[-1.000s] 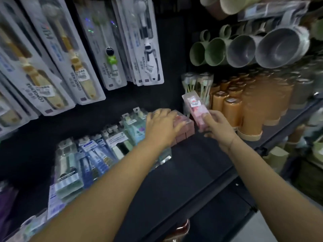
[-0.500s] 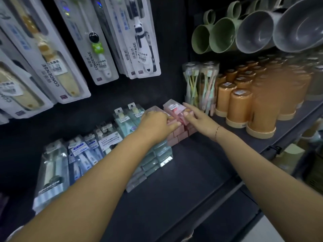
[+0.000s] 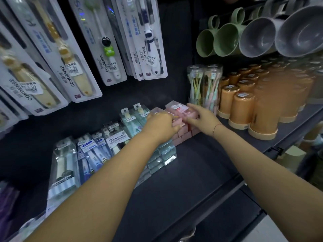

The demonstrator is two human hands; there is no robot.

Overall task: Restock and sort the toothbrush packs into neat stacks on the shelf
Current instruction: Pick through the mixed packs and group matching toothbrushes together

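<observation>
Two stacks of pink toothbrush packs (image 3: 185, 135) stand on the black shelf (image 3: 192, 172), near its back wall. My right hand (image 3: 199, 117) holds the top pink pack (image 3: 176, 108) of the right stack, fingers and thumb round its near end. My left hand (image 3: 161, 125) lies over the top of the left pink stack with its fingers curled round the front edge. To the left stand stacks of teal packs (image 3: 162, 152), then blue-and-white packs (image 3: 94, 154) and a clear pack with white brushes (image 3: 63, 165).
Carded children's toothbrushes (image 3: 111, 42) hang on the back wall. Two clear tubs of pastel brushes (image 3: 204, 86) and rows of orange cups (image 3: 243, 109) stand right of the pink stacks. Green and grey mugs (image 3: 258, 37) hang above them.
My right hand brought a pink pack from in front of the tubs down onto the right pink stack. My left hand stayed on the left pink stack.
</observation>
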